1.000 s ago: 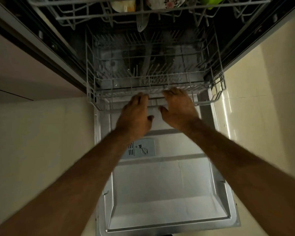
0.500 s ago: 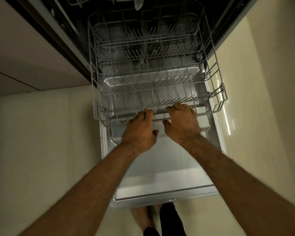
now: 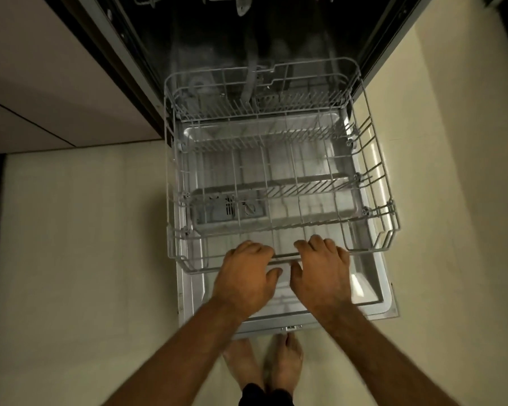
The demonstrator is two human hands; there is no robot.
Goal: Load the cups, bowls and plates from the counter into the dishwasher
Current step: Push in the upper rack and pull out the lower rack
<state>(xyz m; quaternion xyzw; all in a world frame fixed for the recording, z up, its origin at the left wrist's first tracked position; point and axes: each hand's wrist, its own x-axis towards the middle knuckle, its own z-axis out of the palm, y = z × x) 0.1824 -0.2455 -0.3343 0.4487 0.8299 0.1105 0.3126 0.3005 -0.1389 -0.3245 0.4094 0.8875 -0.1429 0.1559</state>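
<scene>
Empty lower rack (image 3: 376, 183) sat over the open door (image 3: 364, 291); left hand (image 3: 247, 278) and right hand (image 3: 321, 273), side by side, curled round its near rail, presumably for even pulling.

Two bare feet (image 3: 282, 364) stand on the pale floor (image 3: 85, 244), and the wire rack (image 3: 171, 177) sits over the open dishwasher door (image 3: 374, 300).

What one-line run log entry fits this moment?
rack: empty, over open door | left hand: grips its front rail | right hand: grips same rail
</scene>
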